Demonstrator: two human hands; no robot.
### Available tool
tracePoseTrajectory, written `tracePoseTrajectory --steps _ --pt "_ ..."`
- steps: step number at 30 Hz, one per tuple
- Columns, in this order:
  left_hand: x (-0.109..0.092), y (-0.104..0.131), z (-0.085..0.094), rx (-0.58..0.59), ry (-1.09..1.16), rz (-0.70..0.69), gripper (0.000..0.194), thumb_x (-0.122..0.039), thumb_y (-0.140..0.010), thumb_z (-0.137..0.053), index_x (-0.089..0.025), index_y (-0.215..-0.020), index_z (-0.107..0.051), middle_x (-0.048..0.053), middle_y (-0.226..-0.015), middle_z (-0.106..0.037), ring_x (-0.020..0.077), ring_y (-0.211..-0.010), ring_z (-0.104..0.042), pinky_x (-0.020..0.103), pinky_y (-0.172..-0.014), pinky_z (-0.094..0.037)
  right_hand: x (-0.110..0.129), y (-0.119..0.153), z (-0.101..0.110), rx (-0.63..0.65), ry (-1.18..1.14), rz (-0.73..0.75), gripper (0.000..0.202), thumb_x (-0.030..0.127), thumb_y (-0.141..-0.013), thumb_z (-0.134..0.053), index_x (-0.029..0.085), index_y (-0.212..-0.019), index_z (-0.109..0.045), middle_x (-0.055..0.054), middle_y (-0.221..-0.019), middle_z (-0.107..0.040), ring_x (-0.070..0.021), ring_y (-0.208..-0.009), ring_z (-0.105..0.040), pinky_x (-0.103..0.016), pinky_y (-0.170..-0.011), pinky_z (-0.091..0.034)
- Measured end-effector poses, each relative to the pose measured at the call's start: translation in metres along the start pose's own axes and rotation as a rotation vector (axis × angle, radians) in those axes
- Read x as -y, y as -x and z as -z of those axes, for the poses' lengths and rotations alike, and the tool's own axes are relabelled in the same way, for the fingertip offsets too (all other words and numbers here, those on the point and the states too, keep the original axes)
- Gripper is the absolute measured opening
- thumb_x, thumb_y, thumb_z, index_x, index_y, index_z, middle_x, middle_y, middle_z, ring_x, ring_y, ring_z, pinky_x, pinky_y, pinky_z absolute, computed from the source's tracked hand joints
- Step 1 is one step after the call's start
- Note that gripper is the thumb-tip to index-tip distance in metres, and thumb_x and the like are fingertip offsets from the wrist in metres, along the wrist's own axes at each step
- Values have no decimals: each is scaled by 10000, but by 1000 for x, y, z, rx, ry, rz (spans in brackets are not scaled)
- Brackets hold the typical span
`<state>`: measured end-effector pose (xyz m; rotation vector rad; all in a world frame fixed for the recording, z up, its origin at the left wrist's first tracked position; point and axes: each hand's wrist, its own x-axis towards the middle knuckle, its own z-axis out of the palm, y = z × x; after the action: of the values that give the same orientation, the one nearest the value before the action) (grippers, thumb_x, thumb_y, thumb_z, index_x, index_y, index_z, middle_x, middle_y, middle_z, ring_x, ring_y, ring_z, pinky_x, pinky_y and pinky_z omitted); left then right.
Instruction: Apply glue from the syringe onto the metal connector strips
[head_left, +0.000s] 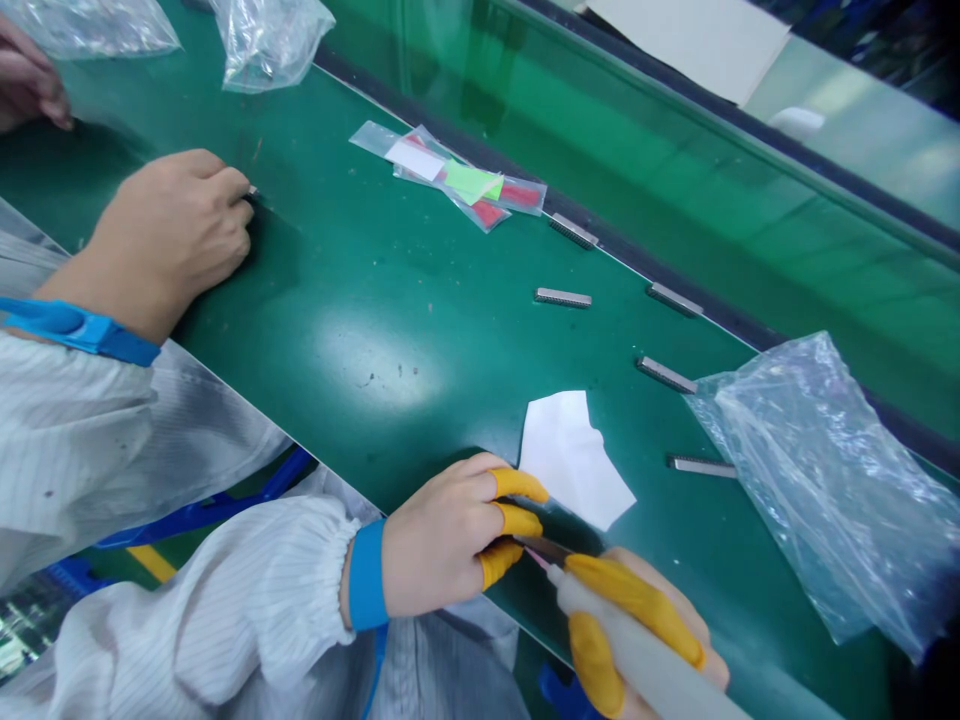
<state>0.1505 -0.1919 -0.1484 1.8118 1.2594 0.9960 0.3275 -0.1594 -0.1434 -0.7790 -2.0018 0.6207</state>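
Note:
My left hand [457,535], in yellow finger cots and a blue wrist strap, bends its fingertips at the green tabletop's near edge. Its fingertips close on a narrow dark metallic piece [547,548], partly hidden by both hands. In my right hand [637,630], also with yellow finger cots, is a white tube-shaped dispenser [626,640] with a thin pink tip. That tip points at the left fingertips, close to the dark piece. Just beyond my fingers lies a torn white paper [574,460].
Several slim metal strips [562,298] lie across the green tabletop [330,290]. A clear plastic bag [825,490] is at right, near a raised back rail. Small labelled packets [457,180] lie farther back. At left, a co-worker's hand [169,225] pinches something small.

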Motion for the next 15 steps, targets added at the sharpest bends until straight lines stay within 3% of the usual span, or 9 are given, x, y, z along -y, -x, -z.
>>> tracePoseTrajectory --steps 10,15 --pt "0 0 2 23 -2 -20 182 -96 -851 -561 -138 -962 -698 78 -1117 -652 193 -990 -547 316 -921 -488 -1 -3 -1 34 33 83 94 97 -708 -615 171 -722 -560 26 -586 -528 -107 -424 -426 -248 -324 -347" --pt "0 0 3 41 -8 8 188 -103 -856 -552 -153 -967 -694 72 -1126 -648 194 -1006 -547 323 -920 -496 0 -6 -2 14 47 96 129 85 -707 -608 177 -679 -521 27 -608 -532 -99 -436 -441 -241 -338 -380"
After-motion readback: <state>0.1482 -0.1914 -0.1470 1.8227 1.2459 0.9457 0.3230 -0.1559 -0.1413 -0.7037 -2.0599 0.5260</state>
